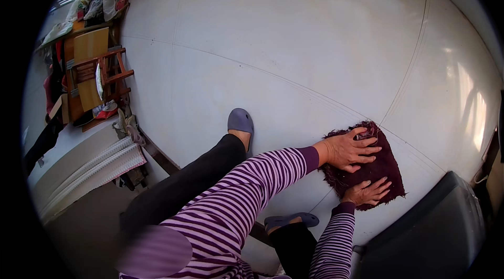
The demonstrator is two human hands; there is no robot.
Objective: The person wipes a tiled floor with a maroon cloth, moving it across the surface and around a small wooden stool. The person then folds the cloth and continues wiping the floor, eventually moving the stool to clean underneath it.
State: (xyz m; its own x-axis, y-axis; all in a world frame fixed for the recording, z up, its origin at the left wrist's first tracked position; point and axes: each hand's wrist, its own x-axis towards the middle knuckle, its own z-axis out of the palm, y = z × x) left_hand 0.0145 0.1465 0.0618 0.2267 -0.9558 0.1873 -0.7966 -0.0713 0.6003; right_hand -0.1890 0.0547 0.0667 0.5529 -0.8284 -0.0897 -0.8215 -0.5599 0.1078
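Note:
A dark maroon piece of cloth (388, 165) with frayed edges lies spread on the pale floor. My left hand (352, 150) rests on its upper part, fingers apart and slightly bent. Beside those fingers is a rumpled patch of the cloth with loose threads. Lower down, my right hand (366, 192) presses flat near the cloth's bottom edge, its fingers also spread. Neither hand visibly grips anything; the palms hide part of the cloth.
Thin joint lines cross the pale floor (275, 42). A black bulky object (429, 231) stands at lower right. My feet wear grey-blue clogs (240, 119). At left are a wooden chair (112, 70), plastic bags (109, 5) and a rolled white mat (98, 168).

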